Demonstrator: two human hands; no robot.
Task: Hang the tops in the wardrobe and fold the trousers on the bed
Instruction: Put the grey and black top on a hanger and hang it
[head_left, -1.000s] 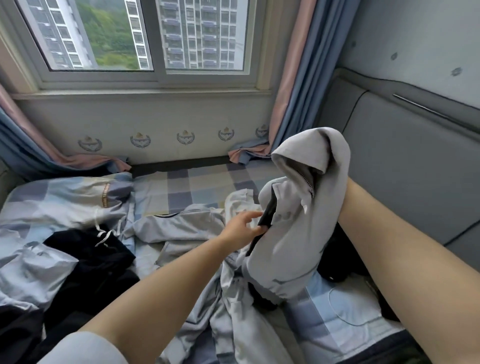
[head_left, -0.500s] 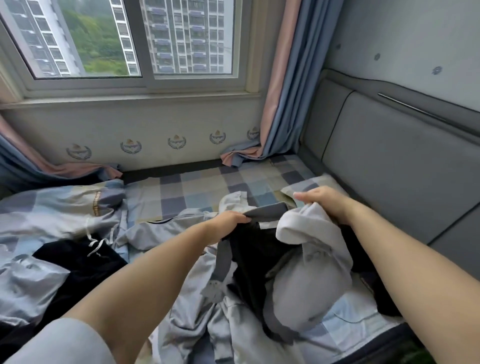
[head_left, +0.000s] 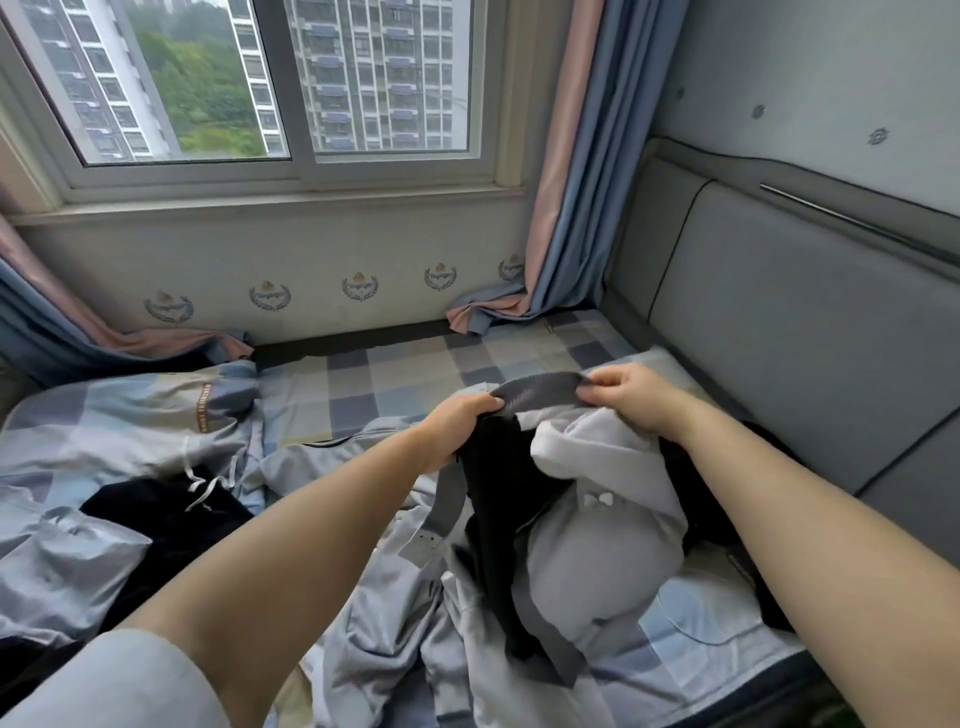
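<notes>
Both hands pinch the grey ribbed waistband (head_left: 540, 391) of black trousers (head_left: 493, 478), left hand (head_left: 460, 423) and right hand (head_left: 631, 397) at its opposite ends; legs trail toward the person across the checked bed (head_left: 395, 384), under a pale grey top (head_left: 602, 499).

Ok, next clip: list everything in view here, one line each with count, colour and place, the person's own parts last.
black garment with grey waistband: 1, black and grey, held up mid-bed
pale grey hooded top: 1, light grey, draped over the black garment
light grey clothes: heap, count unclear, centre of bed
dark garment with white drawstring: 1, black, left
checked bedding: blue, grey, cream
headboard: 1, grey, right
curtains: pink and blue, both sides of window
window: 1, white frame
left hand: grips waistband
right hand: pinches waistband
</notes>
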